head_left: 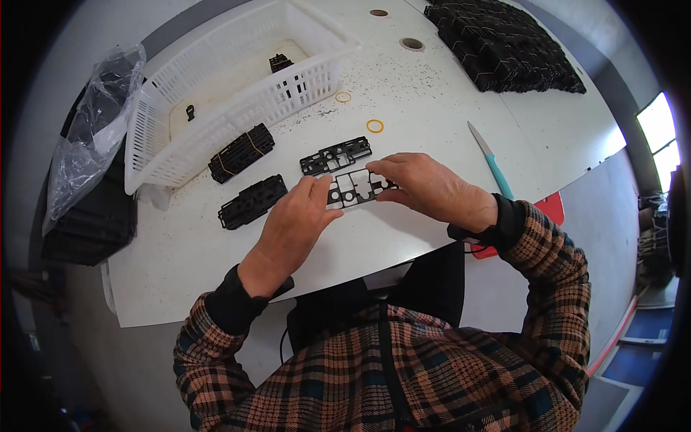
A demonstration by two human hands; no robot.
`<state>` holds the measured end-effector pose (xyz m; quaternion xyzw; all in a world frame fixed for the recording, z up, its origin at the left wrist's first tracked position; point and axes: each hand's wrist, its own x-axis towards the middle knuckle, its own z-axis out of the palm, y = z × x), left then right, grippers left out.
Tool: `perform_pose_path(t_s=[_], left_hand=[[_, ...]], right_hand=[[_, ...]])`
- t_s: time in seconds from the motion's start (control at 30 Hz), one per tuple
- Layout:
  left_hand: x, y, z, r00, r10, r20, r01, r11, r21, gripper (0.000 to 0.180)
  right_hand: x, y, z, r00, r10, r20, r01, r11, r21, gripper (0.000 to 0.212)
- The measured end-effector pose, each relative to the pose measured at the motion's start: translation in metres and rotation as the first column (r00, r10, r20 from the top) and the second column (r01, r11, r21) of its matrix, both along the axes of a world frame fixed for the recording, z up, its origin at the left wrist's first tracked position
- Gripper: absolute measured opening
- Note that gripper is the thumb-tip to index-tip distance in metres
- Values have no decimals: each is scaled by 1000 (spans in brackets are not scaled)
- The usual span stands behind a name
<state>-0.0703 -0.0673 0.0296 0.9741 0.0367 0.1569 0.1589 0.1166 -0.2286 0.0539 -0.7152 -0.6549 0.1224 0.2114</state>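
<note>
Between my two hands is a flat black plastic frame point(350, 190) with round and square cut-outs, raised a little over the white table. My left hand point(294, 229) pinches its left end, and my right hand point(430, 189) grips its right end between thumb and fingers. Just beyond it lies a similar black plastic part point(335, 156). Left of my left hand rests a stack of black parts point(252, 202). Farther back, a bundle of black parts point(242, 153) is tied with a rubber band and sits against the basket.
A white plastic basket point(237, 109) with a few black pieces stands at the back left, beside a clear plastic bag point(97, 137). Two yellow rubber bands point(375, 126) lie behind the parts. A turquoise-handled knife point(492, 163) is at right. Banded black bundles point(504, 47) fill the far right.
</note>
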Motion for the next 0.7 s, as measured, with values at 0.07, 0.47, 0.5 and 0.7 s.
perform_pose_path(t_s=[0.07,0.47,0.5,0.7], left_hand=[[3,8,-2,998,2,67,-3,1000,7,54],[18,50,-4,991,113,-68,-104,986,129,54],[20,52,-5,991,114,-69,-105,986,133,54],[28,57,-13,981,146,-130,-136,987,87,53]], right_hand=[[5,4,-1,1000,-21,0,21,1000,-6,44],[42,44,-24,995,-67,73,59,993,103,38],[44,47,-27,996,-55,73,48,994,101,37],[45,56,-37,994,-16,112,0,990,138,25]])
